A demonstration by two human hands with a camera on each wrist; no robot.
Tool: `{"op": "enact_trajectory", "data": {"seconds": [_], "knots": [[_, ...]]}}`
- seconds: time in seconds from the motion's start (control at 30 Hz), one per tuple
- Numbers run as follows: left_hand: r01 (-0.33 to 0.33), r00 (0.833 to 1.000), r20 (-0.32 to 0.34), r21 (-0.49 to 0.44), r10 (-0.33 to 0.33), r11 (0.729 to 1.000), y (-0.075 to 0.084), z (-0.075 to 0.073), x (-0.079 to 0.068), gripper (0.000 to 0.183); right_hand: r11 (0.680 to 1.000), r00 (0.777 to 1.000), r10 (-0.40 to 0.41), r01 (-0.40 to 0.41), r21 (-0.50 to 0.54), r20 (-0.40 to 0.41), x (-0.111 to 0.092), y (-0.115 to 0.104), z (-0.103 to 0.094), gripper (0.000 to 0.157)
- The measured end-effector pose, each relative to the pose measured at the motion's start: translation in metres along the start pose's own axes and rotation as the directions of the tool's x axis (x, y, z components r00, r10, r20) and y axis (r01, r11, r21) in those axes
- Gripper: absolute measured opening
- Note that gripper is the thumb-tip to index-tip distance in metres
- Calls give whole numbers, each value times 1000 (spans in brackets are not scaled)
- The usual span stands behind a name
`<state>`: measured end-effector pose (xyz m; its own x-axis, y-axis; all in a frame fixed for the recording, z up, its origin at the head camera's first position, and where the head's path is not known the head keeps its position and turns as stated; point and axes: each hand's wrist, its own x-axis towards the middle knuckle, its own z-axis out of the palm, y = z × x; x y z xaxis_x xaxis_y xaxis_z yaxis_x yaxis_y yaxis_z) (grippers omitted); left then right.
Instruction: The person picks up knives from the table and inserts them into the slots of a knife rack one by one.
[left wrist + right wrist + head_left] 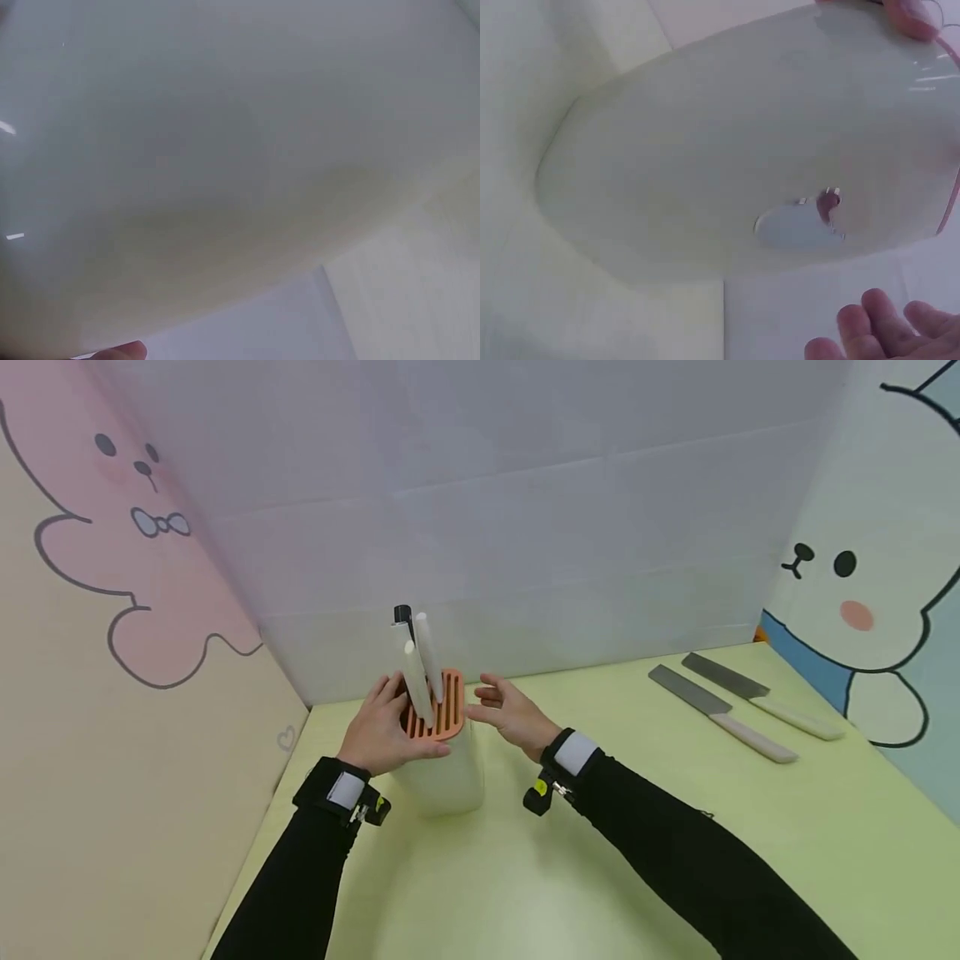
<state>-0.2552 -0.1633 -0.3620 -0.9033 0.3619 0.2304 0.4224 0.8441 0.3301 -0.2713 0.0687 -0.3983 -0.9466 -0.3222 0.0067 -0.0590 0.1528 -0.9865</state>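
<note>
A whitish knife block (442, 789) with an orange slotted top (452, 702) stands on the table's left part. White handles (417, 681) and a black-ended one (402, 613) stick up from its slots. My left hand (384, 727) grips the block's upper rim, thumb along the near side and fingers at the left and far side. Just right of the top, my right hand (519, 717) hangs with loosely bent fingers, holding nothing. The block's wall (225, 142) fills most of the left wrist view. In the right wrist view, fingertips (877, 304) are apart from the block.
Two broad-bladed knives with pale handles, a nearer one (723, 714) and a farther one (765, 695), lie on the yellow-green table (600, 860) at the right. A pale back wall (525, 527) and side panels with cartoon animals enclose the table.
</note>
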Motion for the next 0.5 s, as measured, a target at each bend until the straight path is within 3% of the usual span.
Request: {"op": "enact_trajectory", "data": {"seconds": [0.07,0.13,0.3,0.4,0.5], "knots": [[-3,1000,3,6,3,1000,-2,0,1,113,990,999,12,-17,-138,-39,-9,6,-14,75],[-12,1000,5,9,12,1000,-4,0,2,114,959,996,21,-45,-281,-89,-18,15,-34,72],[-38,999,-17,4,38,999,-8,2,5,113,830,978,12,-126,-543,-209,-41,44,-114,69],[-40,999,-19,-4,40,999,-8,1,3,114,744,965,5,-178,-644,-261,-62,60,-166,73],[-42,999,-16,-10,41,999,-7,-1,2,113,684,949,3,-231,-692,-314,-88,75,-209,77]]}}
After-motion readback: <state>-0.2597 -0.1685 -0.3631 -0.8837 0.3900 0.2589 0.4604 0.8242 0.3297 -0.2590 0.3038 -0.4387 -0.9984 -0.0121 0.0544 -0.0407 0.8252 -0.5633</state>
